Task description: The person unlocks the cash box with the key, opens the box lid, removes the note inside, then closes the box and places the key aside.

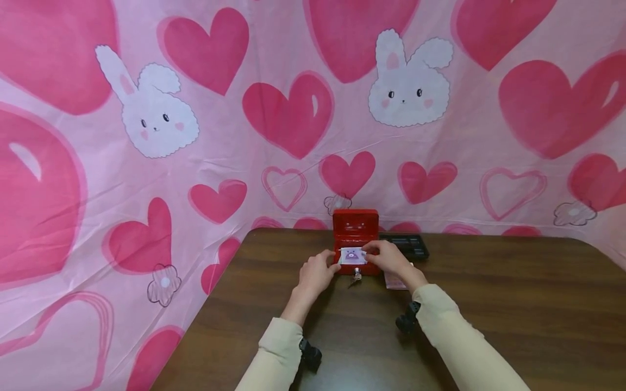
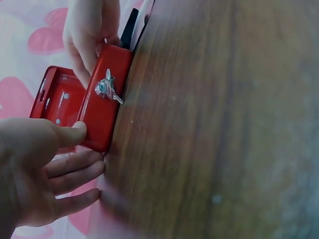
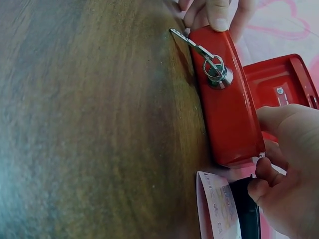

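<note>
Red box (image 1: 356, 218) stands open just below centre of the head view, a purple-and-white sheet (image 1: 353, 256) in its opening. The left hand (image 1: 317, 271), loosely spread, touches the box; whether the right hand (image 1: 389, 257) pinches the sheet, I cannot tell.

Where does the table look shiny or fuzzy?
Head view: pale glare on the table near the bottom edge; left wrist view: rather dim, the table hazy toward the right; right wrist view: bluish glare at lower left, while the red box looks clearer.
</note>
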A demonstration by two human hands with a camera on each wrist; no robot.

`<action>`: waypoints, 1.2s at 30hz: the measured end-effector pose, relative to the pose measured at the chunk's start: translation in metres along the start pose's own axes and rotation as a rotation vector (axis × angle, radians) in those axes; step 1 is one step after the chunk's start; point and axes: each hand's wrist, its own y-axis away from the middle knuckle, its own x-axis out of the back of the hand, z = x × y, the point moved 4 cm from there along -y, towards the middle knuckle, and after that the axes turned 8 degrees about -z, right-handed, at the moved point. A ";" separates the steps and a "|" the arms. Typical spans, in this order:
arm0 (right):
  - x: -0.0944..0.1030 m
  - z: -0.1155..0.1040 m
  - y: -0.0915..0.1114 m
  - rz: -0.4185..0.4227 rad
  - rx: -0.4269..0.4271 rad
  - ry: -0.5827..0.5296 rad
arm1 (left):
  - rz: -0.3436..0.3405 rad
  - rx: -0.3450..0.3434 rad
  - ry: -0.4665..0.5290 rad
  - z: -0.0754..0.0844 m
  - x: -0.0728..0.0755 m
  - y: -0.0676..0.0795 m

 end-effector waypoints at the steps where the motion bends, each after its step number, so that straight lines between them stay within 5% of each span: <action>1: 0.000 -0.001 0.000 -0.004 -0.008 -0.002 | -0.003 0.000 0.003 0.000 0.000 0.000; 11: -0.002 -0.005 -0.007 0.000 -0.016 0.019 | -0.019 -0.003 -0.018 0.001 0.003 -0.001; 29: -0.008 -0.024 -0.013 0.058 0.019 -0.122 | -0.001 -0.025 -0.034 0.001 0.002 -0.001; 36: -0.013 -0.030 -0.015 0.070 0.049 -0.026 | 0.000 -0.039 -0.030 0.002 0.002 -0.001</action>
